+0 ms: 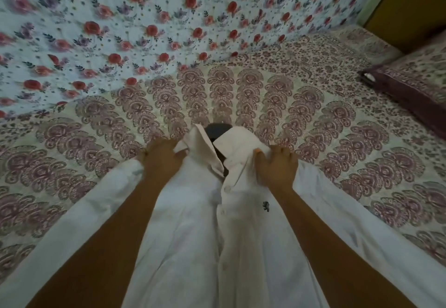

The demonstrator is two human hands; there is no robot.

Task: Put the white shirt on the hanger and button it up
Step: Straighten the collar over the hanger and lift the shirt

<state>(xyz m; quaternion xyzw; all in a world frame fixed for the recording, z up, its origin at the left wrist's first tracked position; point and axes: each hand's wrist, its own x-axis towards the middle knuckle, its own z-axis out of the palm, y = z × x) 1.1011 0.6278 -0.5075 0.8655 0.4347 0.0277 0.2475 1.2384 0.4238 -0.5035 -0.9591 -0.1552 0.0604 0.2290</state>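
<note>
Your left hand (161,161) and right hand (277,169) sit apart, each gripping a shoulder of the smooth white buttoned shirt (193,235), which lies flat on the maroon-printed quilted bedspread (313,119), collar open.

Shirt (193,235) lies on bed (313,134), pillow (410,95) far right, perhaps hanger (218,131) inside it.

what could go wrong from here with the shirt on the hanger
1. The white shirt gapes at the collar above the highest button that looks fastened, so it may slip off the dark hanger when lifted.
2. The left hand and right hand grip the shoulders. An uneven tug could shift the hanger off-centre, and its ends are hidden under the fabric.
</note>
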